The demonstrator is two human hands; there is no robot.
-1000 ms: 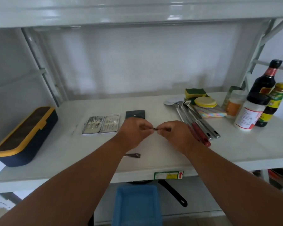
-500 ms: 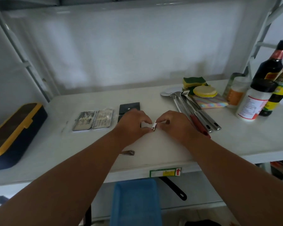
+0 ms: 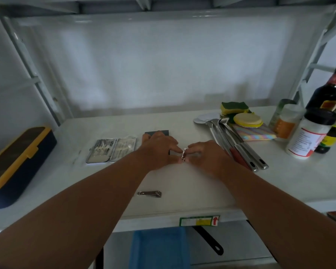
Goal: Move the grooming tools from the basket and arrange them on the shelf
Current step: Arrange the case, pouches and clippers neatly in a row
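On the white shelf [image 3: 279, 181], both hands meet over a small silver nail clipper [image 3: 183, 154] that stands on edge. My left hand [image 3: 159, 150] pinches it from the left and my right hand [image 3: 208, 156] from the right. A second silver nail clipper [image 3: 149, 193] lies flat nearer the front edge, under my left forearm. An open manicure case [image 3: 112, 150] with several metal tools lies to the left. A dark flat pouch [image 3: 163, 132] shows behind my left hand. The blue basket [image 3: 157, 247] sits below the shelf's front edge.
A navy and yellow case [image 3: 17, 164] lies at the left end. At the right are kitchen utensils [image 3: 237, 146], sponges [image 3: 235, 109], a striped cloth [image 3: 254, 133], jars [image 3: 306, 136] and a dark sauce bottle [image 3: 330, 90]. A black pan handle [image 3: 209, 241] shows under the shelf.
Both hands have lowered the small clipper from the air onto the shelf surface and moved slightly away from me. The view has shifted downward.
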